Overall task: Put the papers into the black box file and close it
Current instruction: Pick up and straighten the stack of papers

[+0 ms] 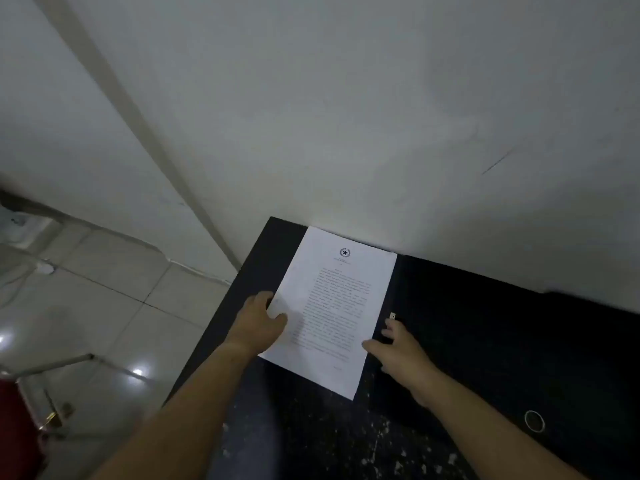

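Observation:
A stack of white printed papers (341,299) with an emblem at the top lies flat on a dark surface, its far edge against the wall. My left hand (261,322) grips the papers' left edge with the thumb on top. The black box file (502,344) lies flat and closed just to the right of the papers, with a small metal clasp (392,316) on its left edge and a ring hole (534,420) near its front. My right hand (398,351) rests with spread fingers on the file's left edge below the clasp, its thumb touching the papers' right edge.
Papers and file sit on a black speckled table (311,441) pushed against a white wall (346,116). The table's left edge drops to a tiled floor (104,306). A red object (15,431) and a metal frame stand at the lower left.

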